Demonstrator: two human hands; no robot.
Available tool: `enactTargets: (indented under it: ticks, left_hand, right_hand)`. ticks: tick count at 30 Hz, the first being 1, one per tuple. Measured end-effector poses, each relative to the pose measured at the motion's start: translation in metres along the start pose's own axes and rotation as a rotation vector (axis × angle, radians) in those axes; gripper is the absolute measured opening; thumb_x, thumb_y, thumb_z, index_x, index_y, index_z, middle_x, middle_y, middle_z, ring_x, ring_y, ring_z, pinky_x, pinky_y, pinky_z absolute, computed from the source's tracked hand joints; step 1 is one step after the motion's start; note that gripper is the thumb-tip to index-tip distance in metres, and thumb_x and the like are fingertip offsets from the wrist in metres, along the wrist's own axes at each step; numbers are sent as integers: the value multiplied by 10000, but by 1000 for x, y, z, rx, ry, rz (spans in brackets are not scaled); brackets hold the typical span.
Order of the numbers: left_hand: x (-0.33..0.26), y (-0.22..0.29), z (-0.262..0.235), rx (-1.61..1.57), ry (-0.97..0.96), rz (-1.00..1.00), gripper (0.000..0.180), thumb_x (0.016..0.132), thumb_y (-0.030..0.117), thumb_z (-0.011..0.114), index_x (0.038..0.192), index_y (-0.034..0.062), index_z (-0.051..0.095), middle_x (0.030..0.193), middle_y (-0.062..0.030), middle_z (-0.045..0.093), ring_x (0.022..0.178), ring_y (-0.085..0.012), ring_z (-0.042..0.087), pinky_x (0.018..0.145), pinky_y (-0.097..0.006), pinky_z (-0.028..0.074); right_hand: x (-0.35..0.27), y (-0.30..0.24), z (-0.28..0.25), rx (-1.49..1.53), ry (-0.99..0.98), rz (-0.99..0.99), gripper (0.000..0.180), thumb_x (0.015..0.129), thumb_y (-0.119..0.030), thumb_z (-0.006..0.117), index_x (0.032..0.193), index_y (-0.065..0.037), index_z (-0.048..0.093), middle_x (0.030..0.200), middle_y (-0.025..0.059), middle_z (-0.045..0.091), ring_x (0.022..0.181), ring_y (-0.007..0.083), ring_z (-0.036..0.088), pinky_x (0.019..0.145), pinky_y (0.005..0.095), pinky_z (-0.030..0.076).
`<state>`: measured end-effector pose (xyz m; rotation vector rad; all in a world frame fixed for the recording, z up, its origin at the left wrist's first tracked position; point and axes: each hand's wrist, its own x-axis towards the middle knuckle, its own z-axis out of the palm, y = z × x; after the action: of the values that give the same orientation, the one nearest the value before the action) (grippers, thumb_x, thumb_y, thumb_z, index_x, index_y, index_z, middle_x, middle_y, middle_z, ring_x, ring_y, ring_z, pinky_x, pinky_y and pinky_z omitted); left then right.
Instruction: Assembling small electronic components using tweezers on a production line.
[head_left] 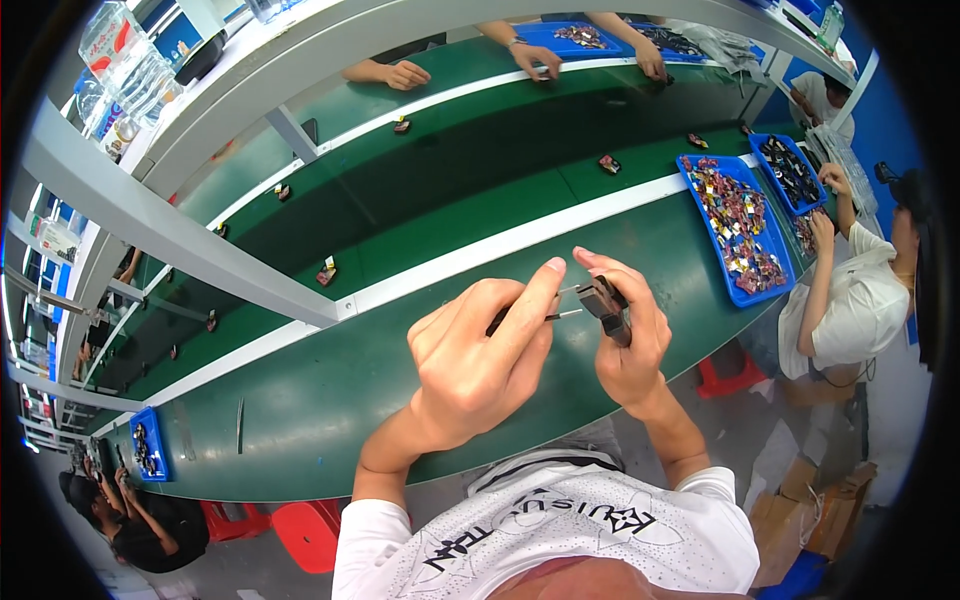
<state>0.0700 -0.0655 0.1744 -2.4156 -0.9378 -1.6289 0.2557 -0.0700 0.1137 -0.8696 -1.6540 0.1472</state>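
Gripping a thin tool [567, 314] in the left hand [478, 355], a dark block [603, 303] in the right hand [632, 350]; wearing a shirt [400, 535] with black letters [458, 548], left of a blue tray [765, 296].

The device [603, 303] is over the table [320, 425], between a tray [765, 297] at right and a thin tool [240, 426] at left; packets [609, 163] lie on the belt [470, 200] behind.

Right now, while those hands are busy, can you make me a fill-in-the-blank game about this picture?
1. A dark block is held in the person's ____ hand.
2. The workbench under it has a ____ top.
3. The large tray full of small pieces is ____.
4. The stools by the workbench are ____.

Missing words: right; green; blue; red.
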Motion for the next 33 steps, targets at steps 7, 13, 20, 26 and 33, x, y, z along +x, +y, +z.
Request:
enactTargets:
  ticks: [7, 13, 20, 26, 33]
  left_hand:
    - [2, 4, 1, 84, -15, 17, 510, 632, -139, 745, 1122, 3, 762, 779, -72, 660, 597, -161, 636, 522, -280, 488]
    - [0, 0, 8, 128, 45, 86, 503, 592, -65, 749, 1090, 1, 752, 743, -47, 571, 560, -155, 563, 490, -277, 477]
    - [-2, 5, 8, 188, -3, 67, 459, 671, -126, 761, 1121, -42, 743, 775, -76, 641, 575, -165, 603, 512, -275, 484]
    - [-2, 4, 10, 203, -38, 78, 451, 665, -122, 752, 1111, -54, 739, 776, -82, 637, 563, -163, 593, 509, -278, 484]
    - [-4, -1, 16, 213, 59, 160, 389, 666, -29, 719, 1054, -57, 735, 745, -50, 568, 536, -126, 509, 456, -252, 422]
  right_hand:
    - [-2, 2, 2, -33, 33, -13, 465, 776, 252, 497, 1191, 60, 580, 1214, 260, 684, 1052, 381, 716, 860, 381, 586]
    - [-2, 3, 2, -49, 30, -22, 448, 795, 246, 497, 1195, 63, 579, 1220, 268, 681, 1047, 386, 718, 851, 376, 588]
    - [-5, 5, 2, -47, 16, -14, 385, 852, 211, 511, 1200, 62, 578, 1210, 260, 685, 1021, 373, 722, 826, 367, 590]
    - [-7, 7, 2, -56, 22, -18, 352, 873, 190, 519, 1194, 59, 578, 1204, 251, 690, 988, 355, 727, 814, 360, 587]
    - [-9, 6, 3, -48, 8, -8, 349, 873, 188, 508, 1190, 58, 575, 1201, 243, 693, 985, 352, 724, 812, 363, 583]
